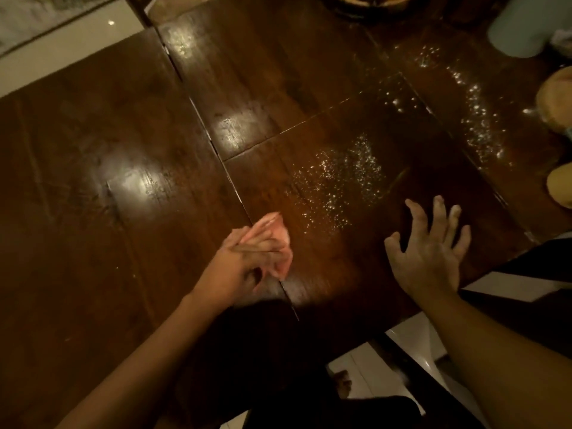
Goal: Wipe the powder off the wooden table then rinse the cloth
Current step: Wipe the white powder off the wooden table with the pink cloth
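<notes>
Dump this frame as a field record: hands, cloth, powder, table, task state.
left hand: grips the pink cloth, pressed to the table
right hand: fingers spread, holds nothing; on or just above the wood, contact unclear
near powder patch: between the hands and just beyond them, to the right of the cloth
far powder band: toward the far right corner
wooden table: dark, glossy, seams between panels
pale container: far right, blurred
task state: powder not yet wiped off, cloth at the near patch's left edge
</notes>
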